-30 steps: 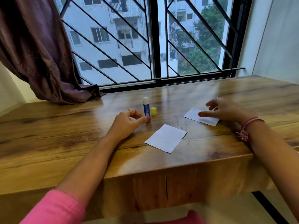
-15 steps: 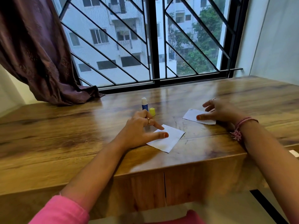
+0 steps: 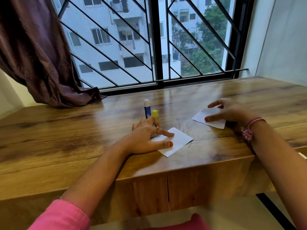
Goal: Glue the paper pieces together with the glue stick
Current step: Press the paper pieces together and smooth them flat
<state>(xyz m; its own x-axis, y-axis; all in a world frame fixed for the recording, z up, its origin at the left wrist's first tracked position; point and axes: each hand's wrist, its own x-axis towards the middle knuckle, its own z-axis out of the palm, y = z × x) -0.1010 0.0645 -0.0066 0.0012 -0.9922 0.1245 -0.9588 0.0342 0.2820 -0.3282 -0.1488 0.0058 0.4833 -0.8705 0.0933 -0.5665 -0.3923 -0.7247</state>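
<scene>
Two white paper pieces lie on the wooden table (image 3: pixel 66 146). My left hand (image 3: pixel 146 138) rests on the near paper (image 3: pixel 179 141), thumb and a finger straight on its left part. My right hand (image 3: pixel 230 110) lies over the far paper (image 3: pixel 201 116) at the right, thumb pressing its front edge and fingers spread above it. An uncapped blue glue stick (image 3: pixel 147 109) stands upright just behind my left hand. Its yellow cap (image 3: pixel 155 113) sits beside it on the right.
A barred window (image 3: pixel 157 47) runs along the table's back edge. A dark purple curtain (image 3: pixel 38 52) hangs at the left and drapes onto the table's back left. A wall (image 3: pixel 285 40) closes the right side. The table's front edge (image 3: pixel 182 170) is near my arms.
My left hand left the glue stick and came down onto the near paper. My right hand stayed on the far paper, fingers spreading a little.
</scene>
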